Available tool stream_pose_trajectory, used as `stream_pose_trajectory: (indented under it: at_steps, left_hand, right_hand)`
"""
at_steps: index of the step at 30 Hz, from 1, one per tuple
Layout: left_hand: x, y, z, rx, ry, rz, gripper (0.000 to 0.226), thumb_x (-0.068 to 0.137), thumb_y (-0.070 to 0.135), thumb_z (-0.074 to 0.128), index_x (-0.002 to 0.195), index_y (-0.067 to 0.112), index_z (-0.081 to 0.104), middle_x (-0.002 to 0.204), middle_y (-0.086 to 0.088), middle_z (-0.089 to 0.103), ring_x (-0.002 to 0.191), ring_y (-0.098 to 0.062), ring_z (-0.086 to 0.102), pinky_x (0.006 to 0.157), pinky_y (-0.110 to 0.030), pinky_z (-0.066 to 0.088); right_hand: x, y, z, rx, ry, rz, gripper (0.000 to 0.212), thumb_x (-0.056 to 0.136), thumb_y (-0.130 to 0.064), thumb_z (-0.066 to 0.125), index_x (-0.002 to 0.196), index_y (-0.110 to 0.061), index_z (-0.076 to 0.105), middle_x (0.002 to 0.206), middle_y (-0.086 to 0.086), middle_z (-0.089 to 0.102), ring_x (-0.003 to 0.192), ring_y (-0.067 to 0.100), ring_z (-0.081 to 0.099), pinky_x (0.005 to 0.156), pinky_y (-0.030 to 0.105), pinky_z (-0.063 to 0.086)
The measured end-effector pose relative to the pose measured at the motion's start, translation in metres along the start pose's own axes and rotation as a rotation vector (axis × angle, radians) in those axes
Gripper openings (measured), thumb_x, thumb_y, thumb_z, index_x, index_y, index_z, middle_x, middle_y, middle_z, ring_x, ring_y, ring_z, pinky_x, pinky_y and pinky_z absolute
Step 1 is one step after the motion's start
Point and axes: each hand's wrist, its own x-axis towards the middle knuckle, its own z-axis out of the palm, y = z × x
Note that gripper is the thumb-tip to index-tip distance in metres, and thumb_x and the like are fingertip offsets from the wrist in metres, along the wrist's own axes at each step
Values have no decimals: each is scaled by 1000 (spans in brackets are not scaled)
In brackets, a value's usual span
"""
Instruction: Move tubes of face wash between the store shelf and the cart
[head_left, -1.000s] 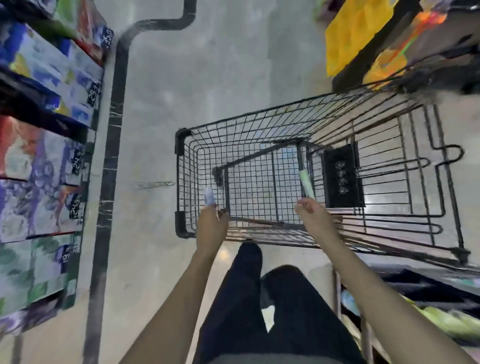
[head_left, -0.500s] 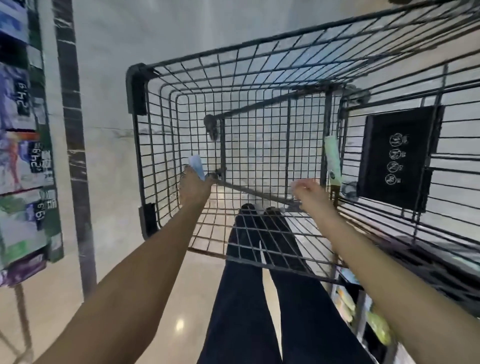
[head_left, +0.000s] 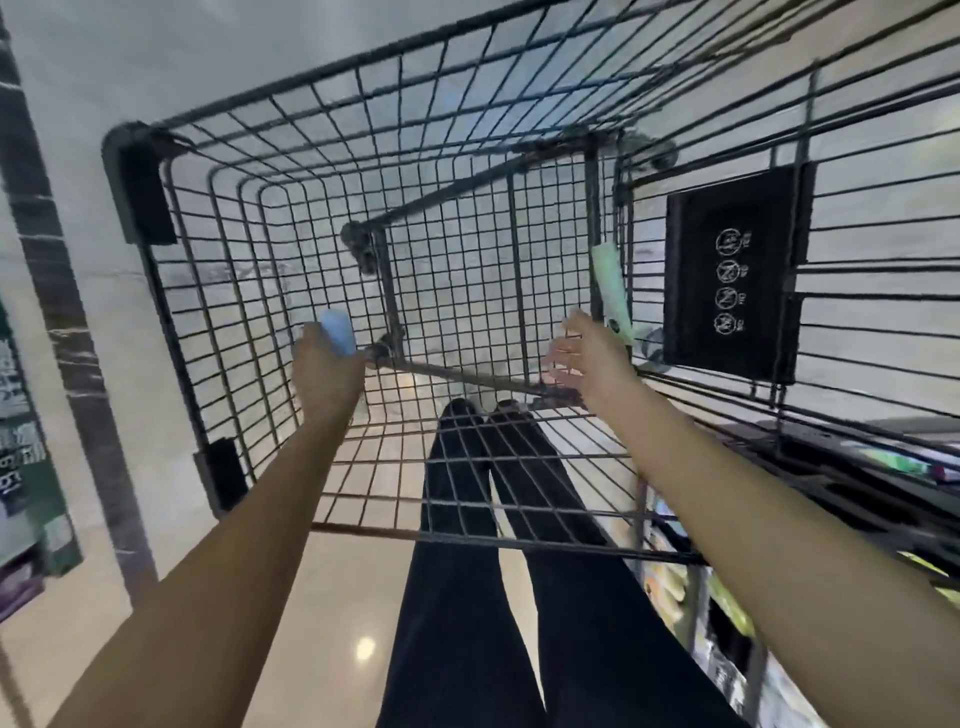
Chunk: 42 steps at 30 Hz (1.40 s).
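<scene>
A pale blue tube (head_left: 337, 332) pokes up from the left hand (head_left: 324, 371), fingers curled round it, at centre left inside the wire cart (head_left: 291, 171). The right hand (head_left: 589, 358) is spread open, fingers loose, beside a pale green tube (head_left: 613, 291); contact unclear. A black placard (head_left: 735, 273) at right bears four round icons, unreadable.

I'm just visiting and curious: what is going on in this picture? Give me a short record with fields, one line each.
Place: store aisle, seen from the person's head looking down
Cart: black wire shopping cart, both arms reaching into the basket
Left hand: grips a pale blue plastic tube
Right hand: fingers spread, beside a pale green plastic tube; contact unclear
Green tube position: upright against the cart's inner wire wall
Other: black sign with white icons on the cart; shelves of goods at left
</scene>
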Motion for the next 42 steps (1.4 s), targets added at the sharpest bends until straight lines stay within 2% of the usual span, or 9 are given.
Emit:
stream_pose_trajectory:
  at_steps: [3,7,10,12,14,20,26,36,42]
  left_hand:
    - [-12,18,-2,-203,-55,5,58,79,20,80,129,7,54,119,-14,67,109,-35,64,89,-40,56]
    - [-21,44,12,-449,-156,14,54,85,8,79,130,14,50,120,-5,61,102,-22,65,65,-19,51]
    - [-19,61,22,-607,-256,0,78,85,-1,78,143,32,39,128,-7,54,100,-19,66,72,-32,62]
    - [-16,67,29,-681,-302,-2,82,84,-3,79,138,43,39,140,-15,50,111,-35,66,80,-48,64]
    - [-12,69,36,-724,-319,0,80,83,-1,80,137,42,41,145,-21,48,116,-47,64,84,-58,62]
    - [2,66,41,-792,-314,-63,65,87,4,79,137,19,40,133,-19,57,111,-36,70,89,-47,62]
    - [3,65,37,-869,-363,-116,45,90,10,77,121,15,46,124,-20,64,101,-29,72,91,-40,61]
    - [-34,86,19,-966,-445,-128,42,82,-11,71,113,11,53,118,-22,58,84,-26,61,65,-29,53]
    - [-69,95,-10,-1026,-483,-122,36,80,-21,64,108,2,65,134,-30,57,94,-29,63,78,-30,56]
  right_hand:
    - [6,-21,-4,197,2,50,51,100,-53,57,131,-12,60,118,13,67,104,26,67,98,49,57]
    - [25,-39,-6,484,3,159,65,98,-57,59,139,-8,51,127,17,63,114,31,65,95,46,57]
    - [50,-44,-6,697,44,227,74,94,-60,63,141,-5,47,124,18,64,114,33,65,92,47,59]
    - [67,-45,-7,803,62,264,78,90,-62,67,138,-3,49,123,18,65,110,33,67,78,45,61]
    - [79,-45,-6,909,79,264,73,91,-57,68,131,2,51,125,18,64,113,32,66,86,44,61]
    - [99,-41,-4,1120,161,220,48,97,-41,68,112,3,56,120,18,66,105,28,69,96,38,59]
    - [100,-32,-1,1154,148,143,38,99,-29,64,122,2,60,116,17,65,106,27,67,99,39,57]
    - [39,-1,3,1049,-53,52,32,93,-8,59,124,-4,58,124,25,62,110,40,67,94,55,58]
    - [-16,-7,-6,827,-207,-12,50,93,-12,65,142,-12,51,130,19,62,113,34,65,87,48,59]
